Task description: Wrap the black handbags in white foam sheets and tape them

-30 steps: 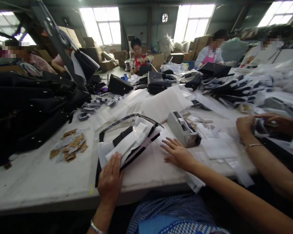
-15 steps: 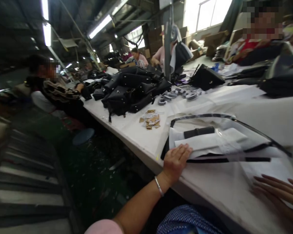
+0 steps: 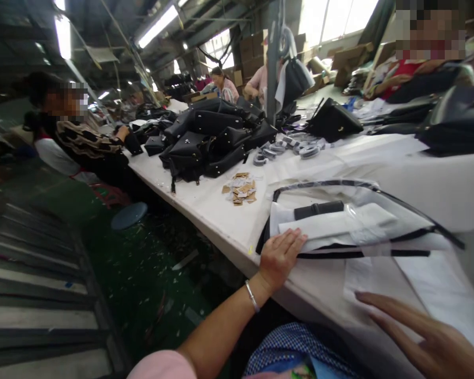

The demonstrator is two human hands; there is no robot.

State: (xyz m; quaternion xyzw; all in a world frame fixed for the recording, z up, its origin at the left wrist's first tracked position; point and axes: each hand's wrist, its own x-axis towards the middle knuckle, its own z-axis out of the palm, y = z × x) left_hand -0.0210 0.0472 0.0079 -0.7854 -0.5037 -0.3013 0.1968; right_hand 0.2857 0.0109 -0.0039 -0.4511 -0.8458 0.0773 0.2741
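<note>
A black bag with white wrapping [image 3: 332,223] lies flat on the white table, its black strap looped along the far side. My left hand [image 3: 279,253] rests on the bag's near left corner, fingers stretched out flat. At the table's near edge my right hand [image 3: 426,331] has its fingers apart. Its fingertips are at the lower end of a clear plastic strip [image 3: 357,276] that hangs from the bag's near side; whether they touch it I cannot tell. A white sheet [image 3: 446,289] lies beyond that hand.
Brown and white tags [image 3: 240,189] lie in a heap left of the bag. Further back are ring-shaped grey rolls [image 3: 308,150], a pile of black bags [image 3: 213,137] and a metal post [image 3: 272,68]. A blue stool [image 3: 129,216] stands on the green floor. Several people are around the tables.
My right hand has moved left across the table, from the white sheet to the clear strip's end. My left hand stays on the bag's corner. The view has shifted slightly.
</note>
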